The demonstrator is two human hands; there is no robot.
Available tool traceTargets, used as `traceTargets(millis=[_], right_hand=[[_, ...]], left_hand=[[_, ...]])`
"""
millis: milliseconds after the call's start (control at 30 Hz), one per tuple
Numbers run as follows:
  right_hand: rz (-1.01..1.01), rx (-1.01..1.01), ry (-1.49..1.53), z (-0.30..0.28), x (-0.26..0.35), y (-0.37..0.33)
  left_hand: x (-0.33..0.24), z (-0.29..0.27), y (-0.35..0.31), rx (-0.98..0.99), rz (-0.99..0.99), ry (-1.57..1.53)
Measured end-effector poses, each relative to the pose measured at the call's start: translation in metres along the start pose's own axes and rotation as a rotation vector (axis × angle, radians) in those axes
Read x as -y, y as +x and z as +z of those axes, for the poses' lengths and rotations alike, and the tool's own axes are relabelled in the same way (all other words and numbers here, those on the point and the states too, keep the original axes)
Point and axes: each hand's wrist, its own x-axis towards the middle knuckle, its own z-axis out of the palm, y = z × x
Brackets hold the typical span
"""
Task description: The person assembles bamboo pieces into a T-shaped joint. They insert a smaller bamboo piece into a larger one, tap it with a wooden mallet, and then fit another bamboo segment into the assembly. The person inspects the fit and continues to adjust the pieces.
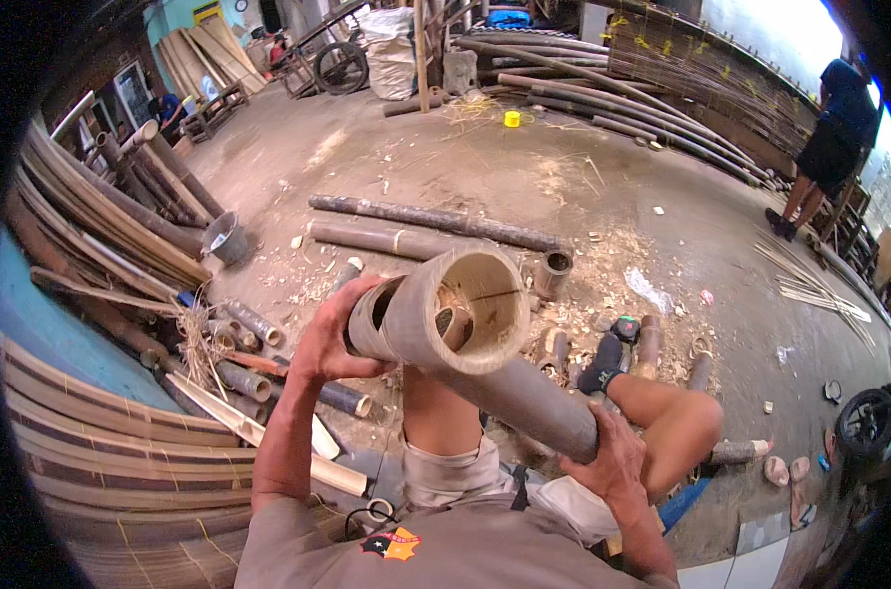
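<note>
My left hand (326,339) grips a short, wide bamboo tube (406,319), its thumb below and fingers partly hidden behind. The tube's open, pale-rimmed end faces up toward me, and a dark opening shows in its side near the left hand. A longer, narrower bamboo tube (544,407) meets it at an angle; a rounded bamboo end shows inside the wide one. My right hand (612,456) is wrapped around the narrow tube's lower end. Both pieces are held up above my lap.
Bamboo poles (426,218) and a short upright bamboo piece (553,275) lie ahead among wood shavings. At left are stacked bamboo lengths (112,211), a bucket (227,239) and cut pieces (244,378). A tape measure (625,329) sits near my foot. A person (838,128) stands far right.
</note>
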Motion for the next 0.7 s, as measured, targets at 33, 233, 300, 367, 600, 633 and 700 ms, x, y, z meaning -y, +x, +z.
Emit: traceTargets(millis=[33,233,300,367,600,633,700], right_hand=[[-0.022,-0.020,0.005,0.003,-0.003,-0.001],[-0.026,0.207,0.297,0.001,-0.014,-0.009],[0.071,0.386,0.410,0.002,-0.017,-0.009],[0.033,0.324,0.376,-0.001,-0.012,-0.007],[-0.024,-0.057,0.065,-0.003,-0.017,-0.021],[-0.023,-0.069,0.074,-0.002,-0.016,-0.023],[-0.020,-0.093,0.082,0.003,-0.016,-0.026]], left_hand=[[0.000,0.000,-0.005,-0.019,0.000,0.053],[0.006,0.013,-0.022,-0.050,0.080,0.153],[0.000,0.014,-0.019,-0.058,0.037,0.164],[0.008,0.016,-0.018,-0.060,0.015,0.108],[0.005,0.019,-0.020,-0.067,0.017,0.124],[0.003,0.019,-0.022,-0.076,-0.005,0.117],[-0.003,0.019,-0.020,-0.065,0.008,0.111]])
